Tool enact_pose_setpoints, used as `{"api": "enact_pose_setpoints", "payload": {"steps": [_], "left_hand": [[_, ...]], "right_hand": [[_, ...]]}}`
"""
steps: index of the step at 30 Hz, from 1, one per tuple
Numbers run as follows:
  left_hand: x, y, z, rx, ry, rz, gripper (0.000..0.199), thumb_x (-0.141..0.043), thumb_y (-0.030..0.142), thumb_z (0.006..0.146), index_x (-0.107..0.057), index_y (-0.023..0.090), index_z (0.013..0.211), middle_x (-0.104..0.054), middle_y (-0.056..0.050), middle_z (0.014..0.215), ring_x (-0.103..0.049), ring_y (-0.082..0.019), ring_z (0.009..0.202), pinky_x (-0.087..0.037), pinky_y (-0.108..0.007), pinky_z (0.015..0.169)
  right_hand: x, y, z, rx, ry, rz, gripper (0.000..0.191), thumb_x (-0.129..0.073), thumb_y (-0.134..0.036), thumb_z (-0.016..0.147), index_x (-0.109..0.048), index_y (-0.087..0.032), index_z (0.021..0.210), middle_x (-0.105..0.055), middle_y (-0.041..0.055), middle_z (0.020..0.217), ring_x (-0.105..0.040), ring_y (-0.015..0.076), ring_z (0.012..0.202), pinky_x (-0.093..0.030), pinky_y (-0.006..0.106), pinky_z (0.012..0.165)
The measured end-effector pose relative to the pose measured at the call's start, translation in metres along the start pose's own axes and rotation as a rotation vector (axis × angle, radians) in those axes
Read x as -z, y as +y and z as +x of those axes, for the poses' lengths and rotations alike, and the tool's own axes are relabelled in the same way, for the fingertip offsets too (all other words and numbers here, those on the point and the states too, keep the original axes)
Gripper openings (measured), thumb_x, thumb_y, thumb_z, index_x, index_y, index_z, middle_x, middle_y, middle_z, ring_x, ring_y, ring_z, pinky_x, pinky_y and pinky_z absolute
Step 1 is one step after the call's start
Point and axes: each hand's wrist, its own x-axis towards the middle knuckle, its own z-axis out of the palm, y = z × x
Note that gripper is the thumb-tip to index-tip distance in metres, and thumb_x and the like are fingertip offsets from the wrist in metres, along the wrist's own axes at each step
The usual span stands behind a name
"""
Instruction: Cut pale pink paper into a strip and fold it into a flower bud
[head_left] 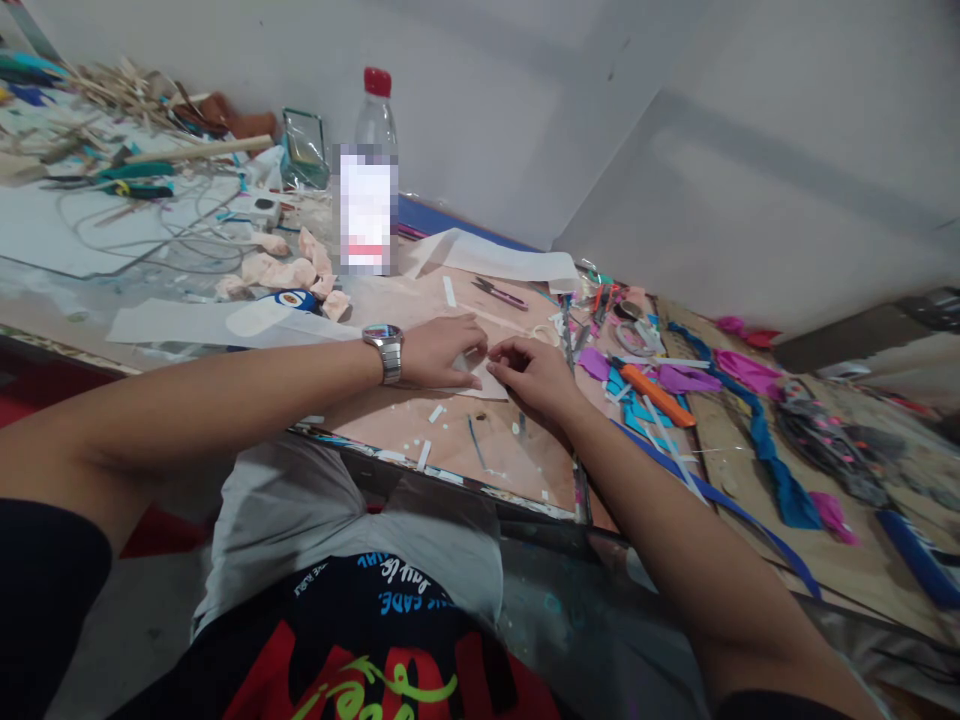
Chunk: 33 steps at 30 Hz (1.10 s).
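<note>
My left hand [442, 352], with a metal watch [385, 352] on its wrist, lies over a small piece of white paper [492, 387] on the worktable, fingers stretched out and thumb apart. Close to its fingertips, my right hand [536, 375] has its thumb and fingers drawn together at the paper's right edge. Whatever sits in that pinch is too small to make out. Behind the hands lie thread snips [501, 293] and a narrow white strip [449, 291]. Small white scraps [424, 455] are scattered nearer the table's front edge.
A red-capped bottle [376, 125] stands behind my left hand. Long white sheets [502, 262] lie at the back and left. To the right are an orange cutter [656, 393], coloured scraps and blue ribbon [757, 545]. Pliers [139, 180] and wooden sticks [142, 95] crowd the far left.
</note>
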Motion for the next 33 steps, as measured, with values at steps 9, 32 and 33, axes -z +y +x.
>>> {"api": "enact_pose_setpoints", "payload": {"steps": [9,32,33], "left_hand": [[-0.0004,0.0006,0.0000,0.012,-0.002,-0.010,0.045,-0.071,0.055,0.088,-0.065,0.017,0.111,-0.070,-0.012,0.116,-0.062,-0.026,0.114,-0.033,-0.048,0.128],[0.0012,0.0009,-0.0042,0.128,-0.014,-0.043,0.070,-0.074,0.059,0.084,-0.055,0.016,0.136,-0.063,-0.018,0.137,-0.058,-0.032,0.132,-0.047,-0.045,0.111],[0.0012,0.0005,-0.0046,0.129,-0.015,-0.043,0.069,-0.075,0.059,0.084,-0.055,0.016,0.135,-0.063,-0.018,0.135,-0.056,-0.033,0.135,-0.047,-0.045,0.112]], "right_hand": [[-0.0006,0.0028,0.0018,0.005,-0.003,-0.020,0.032,-0.073,-0.042,0.082,-0.079,-0.014,0.097,-0.067,0.0022,0.074,-0.054,0.0096,0.065,-0.039,0.022,0.062],[0.0034,0.0040,0.0026,0.155,-0.025,-0.096,0.032,-0.059,-0.015,0.083,-0.086,-0.020,0.099,-0.078,0.0067,0.099,-0.068,0.0176,0.092,-0.051,0.031,0.090],[0.0033,0.0040,0.0026,0.157,-0.024,-0.096,0.031,-0.059,-0.016,0.084,-0.086,-0.020,0.098,-0.078,0.0067,0.099,-0.068,0.0174,0.091,-0.051,0.031,0.089]]}}
